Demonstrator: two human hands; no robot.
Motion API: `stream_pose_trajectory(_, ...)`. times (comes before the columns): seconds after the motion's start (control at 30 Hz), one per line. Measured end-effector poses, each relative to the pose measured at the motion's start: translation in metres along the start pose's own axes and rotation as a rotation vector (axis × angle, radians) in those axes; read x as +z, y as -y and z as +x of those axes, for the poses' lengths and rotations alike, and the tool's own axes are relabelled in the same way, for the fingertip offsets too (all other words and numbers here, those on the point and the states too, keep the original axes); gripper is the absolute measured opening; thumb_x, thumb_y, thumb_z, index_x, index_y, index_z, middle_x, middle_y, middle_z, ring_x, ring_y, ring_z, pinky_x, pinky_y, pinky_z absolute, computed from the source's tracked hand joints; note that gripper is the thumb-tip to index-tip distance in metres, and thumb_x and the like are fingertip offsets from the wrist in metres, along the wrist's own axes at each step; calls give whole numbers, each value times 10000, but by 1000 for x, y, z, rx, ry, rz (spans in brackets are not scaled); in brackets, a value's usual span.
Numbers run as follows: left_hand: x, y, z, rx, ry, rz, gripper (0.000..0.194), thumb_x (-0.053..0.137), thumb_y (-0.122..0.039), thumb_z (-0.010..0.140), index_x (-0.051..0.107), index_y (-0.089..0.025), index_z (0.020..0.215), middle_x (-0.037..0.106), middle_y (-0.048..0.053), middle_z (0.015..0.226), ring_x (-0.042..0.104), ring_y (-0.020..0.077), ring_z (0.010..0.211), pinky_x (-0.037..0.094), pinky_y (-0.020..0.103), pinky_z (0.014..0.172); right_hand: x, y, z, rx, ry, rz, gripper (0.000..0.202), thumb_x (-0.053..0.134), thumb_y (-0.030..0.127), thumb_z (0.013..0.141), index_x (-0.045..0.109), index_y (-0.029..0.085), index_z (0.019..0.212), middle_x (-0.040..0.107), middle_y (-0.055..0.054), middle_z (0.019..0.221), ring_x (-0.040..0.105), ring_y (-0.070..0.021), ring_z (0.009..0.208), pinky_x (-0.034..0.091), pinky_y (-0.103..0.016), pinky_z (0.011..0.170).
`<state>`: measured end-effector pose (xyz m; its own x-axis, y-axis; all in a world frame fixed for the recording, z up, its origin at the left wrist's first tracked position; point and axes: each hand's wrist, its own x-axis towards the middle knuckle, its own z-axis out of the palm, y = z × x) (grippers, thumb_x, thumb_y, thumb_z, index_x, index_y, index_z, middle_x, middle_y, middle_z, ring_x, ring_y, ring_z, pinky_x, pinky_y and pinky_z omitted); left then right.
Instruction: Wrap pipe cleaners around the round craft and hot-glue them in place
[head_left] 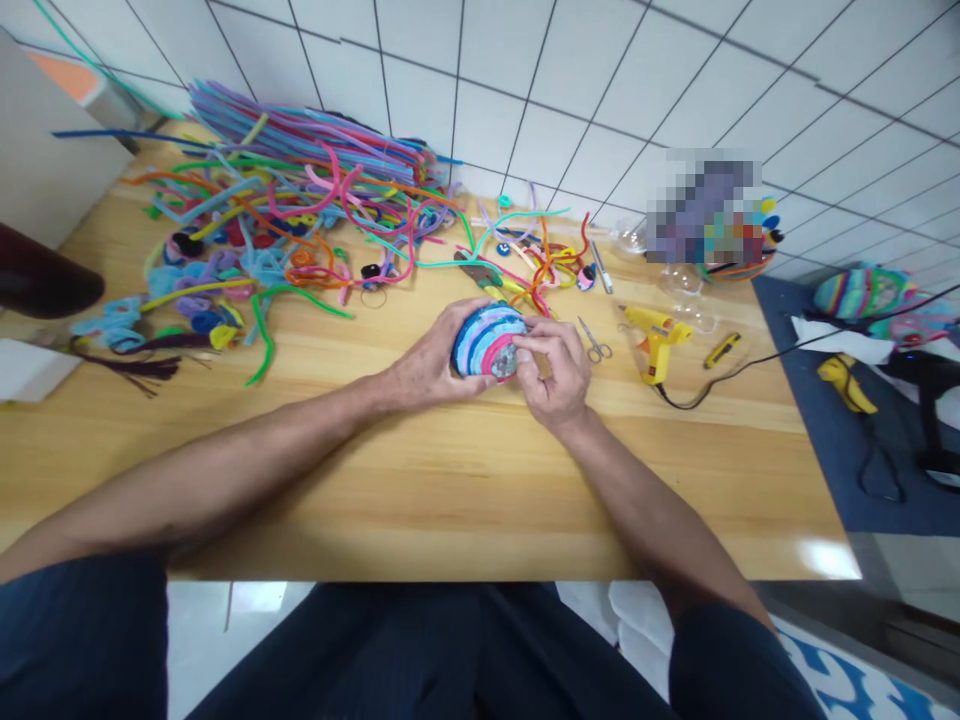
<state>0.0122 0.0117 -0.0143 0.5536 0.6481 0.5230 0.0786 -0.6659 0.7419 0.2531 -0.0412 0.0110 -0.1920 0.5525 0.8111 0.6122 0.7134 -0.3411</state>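
Observation:
A rounded object wrapped in blue, purple, teal and pink fuzzy bands is held above the wooden table, with a greyish patch at its lower right. My left hand wraps round its left side, the thumb along the bottom. The fingers of my right hand are bent and pinched together at its right side, by the pink band and the patch. What they grip, if anything, is too small to make out. Small scissors lie just right of my right hand.
Loose and bundled pipe cleaners cover the table's back left. Dark-handled pliers lie behind the rounded object. A yellow glue gun with a black cord, a yellow cutter and clear round shells are on the right. Tiled wall behind.

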Motion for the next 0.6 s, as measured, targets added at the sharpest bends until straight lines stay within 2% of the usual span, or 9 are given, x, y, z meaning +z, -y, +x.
stream_pose_trajectory(0.2,-3,2,-7,-79,-6,-43,1063,907,-636,915,366,-252,1745,559,237,1707,620,411,1573,555,641,1326,4,0,3,39,46,-22,204,613,269,1101,794,301,1191,811,-86,1136,819,-298,1179,697,-522,1009)
stream_pose_trajectory(0.37,0,3,-8,-49,-23,-36,1057,926,-614,905,380,-258,1736,559,238,1715,617,413,1584,533,658,1345,0,7,12,67,21,26,90,672,301,1107,761,289,1106,842,-70,1099,826,-276,1133,685,-491,1008)
stream_pose_trajectory(0.6,0,1,-4,-20,-46,-19,1045,953,-623,862,444,-251,1695,587,232,1684,636,419,1563,531,654,1345,2,9,14,303,-13,211,111,726,379,1085,735,272,1058,844,-48,1025,832,-248,1044,686,-432,983)
